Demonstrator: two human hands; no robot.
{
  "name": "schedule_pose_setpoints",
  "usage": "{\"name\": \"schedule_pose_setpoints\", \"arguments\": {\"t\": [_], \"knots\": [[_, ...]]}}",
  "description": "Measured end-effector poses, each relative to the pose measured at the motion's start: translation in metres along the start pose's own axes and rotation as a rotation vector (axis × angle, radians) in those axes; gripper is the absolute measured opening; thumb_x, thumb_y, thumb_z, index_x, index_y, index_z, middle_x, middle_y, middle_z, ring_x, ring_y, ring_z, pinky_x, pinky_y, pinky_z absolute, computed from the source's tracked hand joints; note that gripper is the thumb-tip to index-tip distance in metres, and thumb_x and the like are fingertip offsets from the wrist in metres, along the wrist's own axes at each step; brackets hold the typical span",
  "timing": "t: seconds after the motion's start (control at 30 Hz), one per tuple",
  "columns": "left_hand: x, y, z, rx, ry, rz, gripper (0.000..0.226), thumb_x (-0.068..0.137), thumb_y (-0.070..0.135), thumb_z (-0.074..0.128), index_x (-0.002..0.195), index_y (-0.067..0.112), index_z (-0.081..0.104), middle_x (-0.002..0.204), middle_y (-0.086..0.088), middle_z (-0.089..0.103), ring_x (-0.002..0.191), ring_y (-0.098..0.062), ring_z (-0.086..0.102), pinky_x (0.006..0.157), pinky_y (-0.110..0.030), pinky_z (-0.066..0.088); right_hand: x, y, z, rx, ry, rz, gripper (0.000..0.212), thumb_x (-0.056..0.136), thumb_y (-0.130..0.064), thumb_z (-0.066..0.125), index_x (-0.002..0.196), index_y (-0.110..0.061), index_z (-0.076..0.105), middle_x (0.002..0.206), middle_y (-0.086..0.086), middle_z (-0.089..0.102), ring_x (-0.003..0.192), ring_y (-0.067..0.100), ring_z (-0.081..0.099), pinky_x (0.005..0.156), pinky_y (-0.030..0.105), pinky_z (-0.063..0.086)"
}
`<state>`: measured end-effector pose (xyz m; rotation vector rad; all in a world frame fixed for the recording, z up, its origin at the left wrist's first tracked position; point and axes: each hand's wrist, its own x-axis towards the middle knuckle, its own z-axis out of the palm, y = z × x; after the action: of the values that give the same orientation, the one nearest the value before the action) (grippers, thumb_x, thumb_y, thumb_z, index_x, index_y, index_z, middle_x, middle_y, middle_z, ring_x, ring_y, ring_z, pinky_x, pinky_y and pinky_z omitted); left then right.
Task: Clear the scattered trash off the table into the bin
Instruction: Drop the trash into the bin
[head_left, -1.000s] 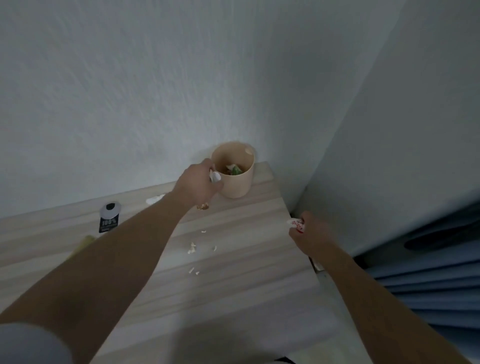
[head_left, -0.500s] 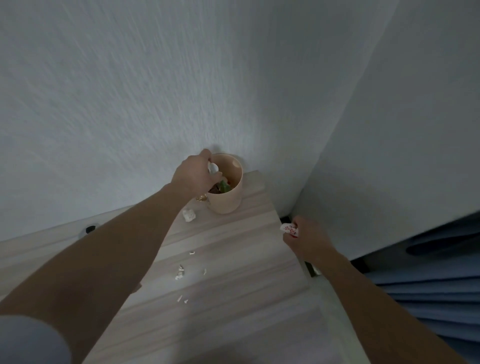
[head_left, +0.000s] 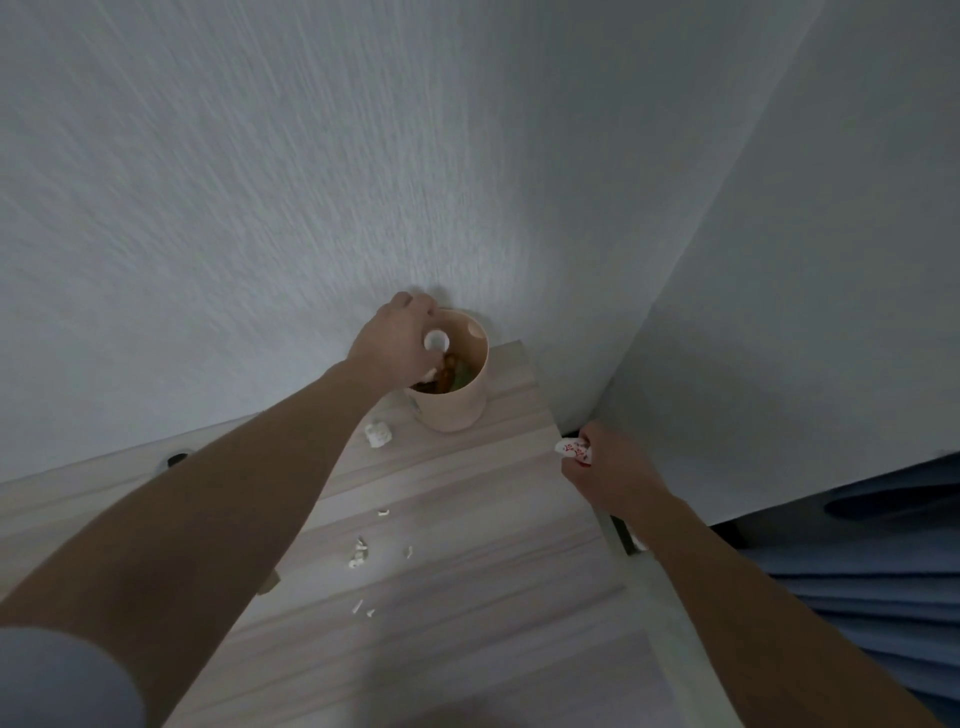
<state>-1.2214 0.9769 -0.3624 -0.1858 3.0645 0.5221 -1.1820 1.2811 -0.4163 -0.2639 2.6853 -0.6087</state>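
Note:
A small beige bin (head_left: 457, 405) stands at the far right corner of the light wooden table (head_left: 467, 519), with brown and green trash inside. My left hand (head_left: 397, 338) hovers over its rim, fingers closed on a small white cap (head_left: 436, 341). My right hand (head_left: 605, 467) rests at the table's right edge, closed on a crumpled white wrapper with red print (head_left: 574, 450). A crumpled white scrap (head_left: 377, 434) lies just left of the bin. Several tiny white crumbs (head_left: 359, 553) are scattered mid-table.
White walls meet in a corner close behind the bin. A dark object (head_left: 176, 460) sits at the table's back edge, partly hidden by my left forearm. Blue fabric (head_left: 857, 561) lies to the right, below table height.
My left hand has moved from beside the bin's front to above its rim, still holding the white cap. The view shifted, so the table and bin sit lower in frame. The right hand stays put.

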Motion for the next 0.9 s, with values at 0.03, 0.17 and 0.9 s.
{"name": "schedule_pose_setpoints", "arguments": {"t": [0.03, 0.17, 0.9], "knots": [[-0.002, -0.001, 0.000, 0.013, -0.025, 0.000, 0.051, 0.078, 0.040, 0.063, 0.124, 0.023, 0.049, 0.119, 0.001, 0.048, 0.107, -0.021, 0.050, 0.082, -0.035, 0.046, 0.000, 0.000, -0.001, -0.001, 0.000, -0.004, 0.022, 0.082, -0.035, 0.059, 0.089, -0.016, 0.051, 0.080, 0.004, 0.059, 0.073, 0.025, 0.057, 0.064, 0.035, 0.046], [-0.011, -0.002, -0.001, 0.080, -0.026, 0.024, 0.070, 0.076, 0.047, 0.067, 0.136, 0.019, 0.043, 0.136, -0.006, 0.047, 0.124, -0.026, 0.044, 0.099, -0.041, 0.043, -0.003, -0.002, -0.007, -0.007, 0.004, -0.009, 0.022, 0.081, -0.036, 0.059, 0.087, -0.017, 0.050, 0.079, 0.004, 0.059, 0.077, 0.028, 0.060, 0.066, 0.037, 0.047], [-0.130, -0.088, -0.056, 0.121, 0.147, -0.183, 0.064, 0.092, 0.037, 0.049, 0.144, 0.004, 0.034, 0.149, -0.019, 0.037, 0.138, -0.034, 0.033, 0.117, -0.046, 0.024, 0.041, -0.113, -0.033, -0.182, 0.131, -0.261, 0.031, 0.083, -0.038, 0.059, 0.097, -0.012, 0.053, 0.091, 0.009, 0.058, 0.081, 0.029, 0.054, 0.068, 0.032, 0.036]]}}
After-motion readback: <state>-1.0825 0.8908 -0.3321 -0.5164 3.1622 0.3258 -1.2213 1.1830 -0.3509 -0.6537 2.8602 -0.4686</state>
